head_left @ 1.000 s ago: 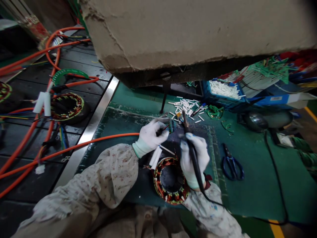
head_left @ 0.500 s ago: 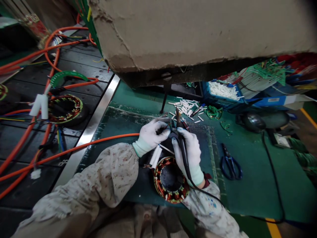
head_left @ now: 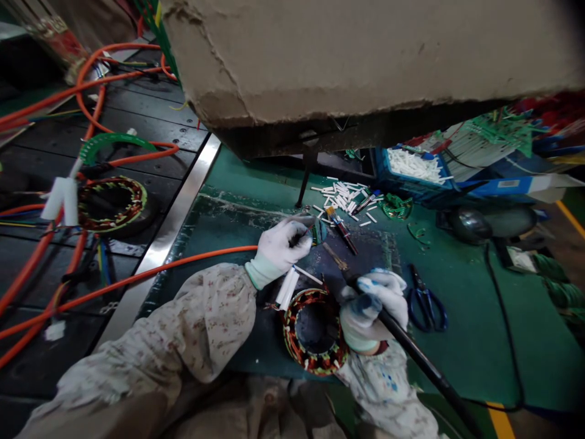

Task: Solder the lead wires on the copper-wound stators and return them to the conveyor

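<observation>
My left hand [head_left: 282,247], in a white glove, is closed on a small green circuit board [head_left: 317,233] with thin wires; its fingertips partly hide it. An orange cable [head_left: 205,252] runs in from the left to this hand. My right hand [head_left: 377,308], also gloved, grips a soldering iron [head_left: 348,275] whose tip points up and left, apart from the board. Between and below the hands lies a stator with copper windings [head_left: 292,349]. White sleeves [head_left: 287,289] lie beside it. A brush [head_left: 342,230] rests just beyond the iron's tip.
Loose white tubes [head_left: 342,195] lie scattered behind the hands, near a blue bin [head_left: 414,189] of the same tubes. Scissors [head_left: 427,302] lie to the right. A large cardboard box [head_left: 365,61] overhangs the bench. At left, another stator [head_left: 114,204] and orange cables sit on a slatted surface.
My right hand has moved right and down with the soldering iron, away from the board, and the iron has tipped over to the left. My left hand has stayed nearly in place.
</observation>
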Demonstrator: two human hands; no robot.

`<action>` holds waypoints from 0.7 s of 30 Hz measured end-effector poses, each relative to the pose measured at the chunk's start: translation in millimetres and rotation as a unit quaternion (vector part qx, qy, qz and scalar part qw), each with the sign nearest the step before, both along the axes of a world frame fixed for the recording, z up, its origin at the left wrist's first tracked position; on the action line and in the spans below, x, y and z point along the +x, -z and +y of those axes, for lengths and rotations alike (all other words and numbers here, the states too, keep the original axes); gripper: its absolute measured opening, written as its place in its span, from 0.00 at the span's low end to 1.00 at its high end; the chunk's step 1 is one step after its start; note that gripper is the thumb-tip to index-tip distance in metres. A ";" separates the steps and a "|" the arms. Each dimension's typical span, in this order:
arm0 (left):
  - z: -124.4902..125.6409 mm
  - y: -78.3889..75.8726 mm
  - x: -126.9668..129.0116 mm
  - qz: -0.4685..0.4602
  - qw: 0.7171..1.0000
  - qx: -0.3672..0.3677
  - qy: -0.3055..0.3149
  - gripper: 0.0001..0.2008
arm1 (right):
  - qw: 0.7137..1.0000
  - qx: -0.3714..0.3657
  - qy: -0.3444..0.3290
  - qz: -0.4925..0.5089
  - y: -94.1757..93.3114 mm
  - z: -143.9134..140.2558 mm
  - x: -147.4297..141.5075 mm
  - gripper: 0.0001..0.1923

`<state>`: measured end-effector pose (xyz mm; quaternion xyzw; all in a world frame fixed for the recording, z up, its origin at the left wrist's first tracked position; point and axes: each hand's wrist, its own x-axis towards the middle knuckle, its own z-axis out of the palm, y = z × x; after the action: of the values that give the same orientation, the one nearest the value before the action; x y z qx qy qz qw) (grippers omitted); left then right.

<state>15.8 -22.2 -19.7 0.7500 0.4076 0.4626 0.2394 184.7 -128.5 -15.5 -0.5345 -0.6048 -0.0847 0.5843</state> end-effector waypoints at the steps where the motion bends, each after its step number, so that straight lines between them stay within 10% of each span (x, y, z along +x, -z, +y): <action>1: -0.2 -0.3 0.0 0.003 1.000 -0.002 0.000 0.04 | 1.000 0.029 -0.006 -0.006 -2.3 1.1 -1.1 0.08; 21: -0.3 -0.7 2.0 -0.021 0.999 0.026 0.000 0.04 | 0.997 0.057 -0.036 -0.040 -13.2 4.7 -3.2 0.14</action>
<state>17.9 -22.5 -19.0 0.7464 0.3903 0.4881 0.2286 181.6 -123.8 -2.4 -0.4747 -0.6406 -0.1192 0.5917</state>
